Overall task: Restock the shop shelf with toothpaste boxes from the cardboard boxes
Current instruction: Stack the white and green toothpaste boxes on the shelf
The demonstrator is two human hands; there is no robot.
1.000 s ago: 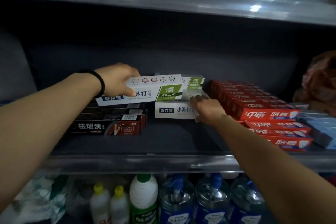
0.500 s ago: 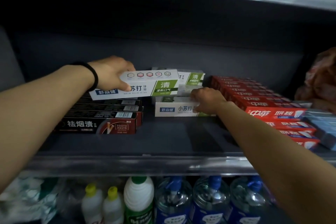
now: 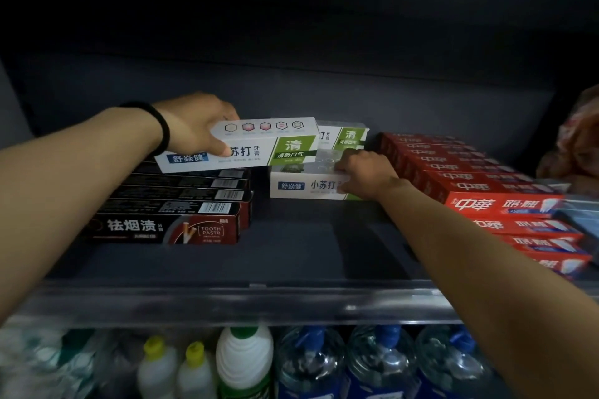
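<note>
On shelf (image 3: pixel 291 256) | left hand (image 3: pixel 194 126) grips white box (image 3: pixel 240 146) | right hand (image 3: pixel 366 175) on stack (image 3: pixel 301 186)

Right hand (image 3: pixel 366 176): a second ago your fingertips touch the front box's (image 3: pixel 308 186) top edge; now your hand lies over its right end, covering the print there.
Left hand (image 3: pixel 194 129): you bring the held box (image 3: pixel 246 146) slightly right; its green end now overlaps the rear box (image 3: pixel 345 136) more.
View: your head tips down, so the upper shelf's goods are gone from sight.
</note>
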